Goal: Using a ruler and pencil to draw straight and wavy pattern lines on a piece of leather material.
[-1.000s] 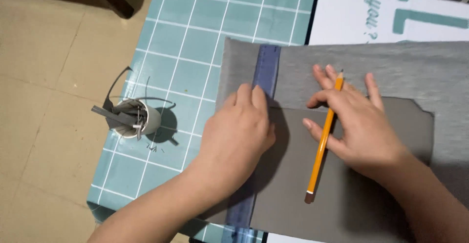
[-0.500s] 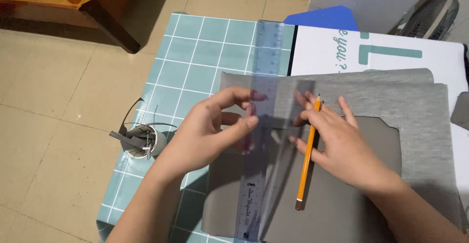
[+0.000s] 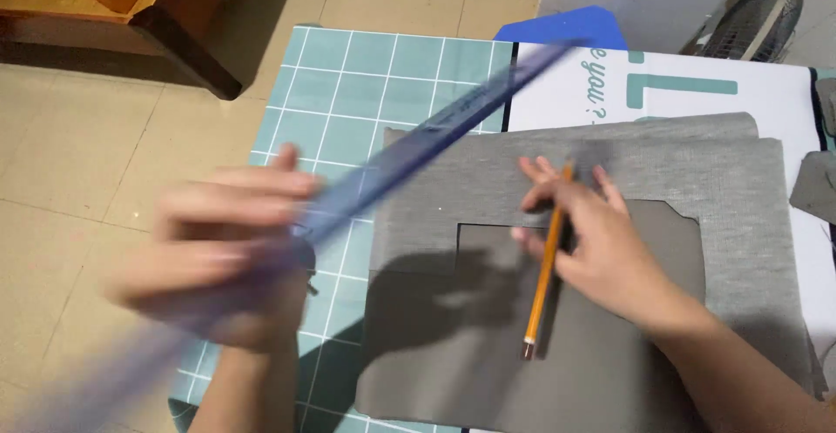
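Note:
My left hand point(image 3: 226, 259) grips a long see-through blue ruler point(image 3: 435, 132), lifted off the table and blurred by motion, slanting from lower left to upper right. My right hand point(image 3: 601, 241) rests flat on a dark grey card template point(image 3: 610, 372) and holds a yellow pencil point(image 3: 544, 263) between its fingers, tip pointing away from me. The template lies on grey fabric point(image 3: 679, 158).
A teal cutting mat with a white grid point(image 3: 366, 84) covers the table's left part. A white printed sheet point(image 3: 697, 89) and a blue piece point(image 3: 570, 28) lie at the back. A dark wooden furniture leg point(image 3: 183, 45) stands on the tiled floor at upper left. A fan point(image 3: 758, 19) sits at upper right.
My left hand has lifted the ruler off the fabric and swung it to the left. My right hand stays on the template with the pencil. The view has tilted back.

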